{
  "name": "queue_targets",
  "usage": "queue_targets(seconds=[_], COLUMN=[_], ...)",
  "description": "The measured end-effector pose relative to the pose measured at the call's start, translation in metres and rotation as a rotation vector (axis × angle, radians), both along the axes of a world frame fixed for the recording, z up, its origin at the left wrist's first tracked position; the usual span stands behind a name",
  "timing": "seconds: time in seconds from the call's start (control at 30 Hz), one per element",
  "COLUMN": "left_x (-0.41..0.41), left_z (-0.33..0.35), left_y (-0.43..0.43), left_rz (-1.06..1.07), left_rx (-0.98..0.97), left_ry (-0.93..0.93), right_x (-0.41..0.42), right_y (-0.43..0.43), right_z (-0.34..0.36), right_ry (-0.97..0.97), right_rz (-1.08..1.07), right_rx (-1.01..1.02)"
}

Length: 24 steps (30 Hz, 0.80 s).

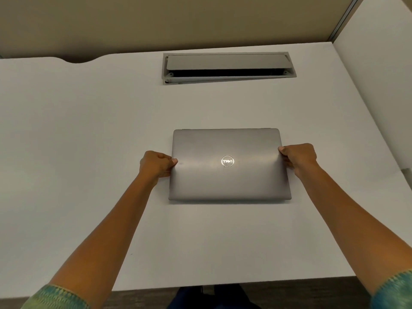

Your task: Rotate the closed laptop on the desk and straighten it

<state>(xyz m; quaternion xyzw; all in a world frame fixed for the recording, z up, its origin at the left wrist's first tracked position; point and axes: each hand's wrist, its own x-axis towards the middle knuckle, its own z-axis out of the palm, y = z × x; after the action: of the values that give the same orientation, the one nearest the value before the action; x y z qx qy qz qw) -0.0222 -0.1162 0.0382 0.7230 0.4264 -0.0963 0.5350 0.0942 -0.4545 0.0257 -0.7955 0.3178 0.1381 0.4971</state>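
Note:
A closed grey laptop [227,175] lies flat on the white desk [89,134], its long edges running left to right and roughly parallel to the desk's front edge. The round logo on its lid reads upside down from here. My left hand [156,164] grips the laptop's left edge, thumb on top of the lid. My right hand [298,158] grips the right edge the same way, thumb on the lid and fingers curled under the side.
A grey cable hatch [227,66] with its flap partly raised is set into the desk behind the laptop. A beige partition stands at the back and a white panel [376,70] on the right. The desk's front edge is near my body.

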Motion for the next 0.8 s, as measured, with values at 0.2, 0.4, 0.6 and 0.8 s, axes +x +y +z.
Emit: queue_targets(seconds=[0.2, 0.4, 0.6, 0.8], left_x=[-0.005, -0.009, -0.01, -0.016], left_z=[-0.004, -0.008, -0.01, -0.012], left_y=[-0.002, -0.001, 0.0, -0.017], left_rz=[0.007, 0.013, -0.006, -0.262], left_rx=[0.043, 0.052, 0.103, 0.505], left_ry=[0.012, 0.012, -0.003, -0.025], right_x=[0.008, 0.004, -0.009, -0.036], right_y=[-0.002, 0.002, 0.008, 0.022], right_z=[-0.015, -0.012, -0.002, -0.006], right_ry=[0.005, -0.007, -0.049, -0.315], right_rz=[0.05, 0.085, 0.077, 0.263], right_rx=[-0.118, -0.183, -0.202, -0.418])
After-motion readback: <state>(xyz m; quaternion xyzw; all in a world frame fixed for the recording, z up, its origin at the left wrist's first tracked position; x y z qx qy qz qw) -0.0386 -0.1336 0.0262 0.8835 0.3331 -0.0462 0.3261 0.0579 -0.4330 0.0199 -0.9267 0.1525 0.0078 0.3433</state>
